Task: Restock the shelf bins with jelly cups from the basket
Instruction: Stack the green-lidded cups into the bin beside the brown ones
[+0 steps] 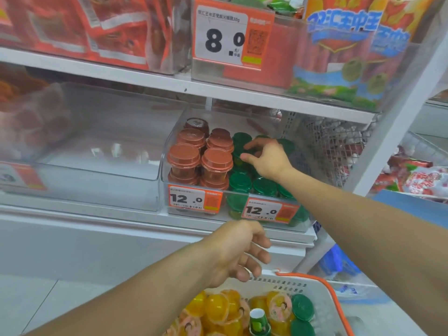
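While the right hand [268, 159] pinches a green-lidded jelly cup [242, 147] atop the clear bin's [167, 151] green stack and the left hand [238, 251] hovers spread above the basket [322, 309] at six o'clock, a careless nudge could topple the brown-lidded cups [201, 156] at nine o'clock.

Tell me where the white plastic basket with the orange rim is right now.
The white plastic basket with the orange rim sits at the bottom right of the head view, below the left hand, holding yellow jelly cups.

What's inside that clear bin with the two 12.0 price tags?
The clear bin holds stacked brown-lidded cups on its left and green-lidded cups on its right. The right hand and the price tags cover some cups.
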A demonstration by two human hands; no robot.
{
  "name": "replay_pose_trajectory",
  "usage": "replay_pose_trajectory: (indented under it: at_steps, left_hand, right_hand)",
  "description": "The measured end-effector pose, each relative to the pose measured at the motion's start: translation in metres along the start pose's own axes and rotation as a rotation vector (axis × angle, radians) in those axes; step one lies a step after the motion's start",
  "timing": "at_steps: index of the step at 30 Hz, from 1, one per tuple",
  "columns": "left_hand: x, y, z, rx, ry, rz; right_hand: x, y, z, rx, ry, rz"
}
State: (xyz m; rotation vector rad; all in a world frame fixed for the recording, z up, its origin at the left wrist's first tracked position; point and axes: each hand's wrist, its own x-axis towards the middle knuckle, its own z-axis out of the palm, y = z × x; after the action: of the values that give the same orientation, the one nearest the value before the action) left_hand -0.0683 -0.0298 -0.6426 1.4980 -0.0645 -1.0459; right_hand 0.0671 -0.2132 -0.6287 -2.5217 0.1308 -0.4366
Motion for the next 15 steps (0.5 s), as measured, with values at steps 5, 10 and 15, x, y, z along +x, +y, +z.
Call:
replay_pose_trajectory:
  at_steps: [5,10,15]
  left_hand:
    - [-0.002,-0.003,0.004,0.071,-0.015,-0.006]
    - [0.002,-0.009,0.004,0.138,0.023,-0.035]
    - [0.008,-0.023,0.004,0.233,0.075,-0.046]
  right_hand:
    - [-0.003,-0.003,-0.002,-0.065,-0.038,-0.012]
    - [-0.009,-0.007,-0.006,-0.124,-0.017,-0.02]
    - [-0.065,-0.026,-0.035,0.071,0.282,-0.136]
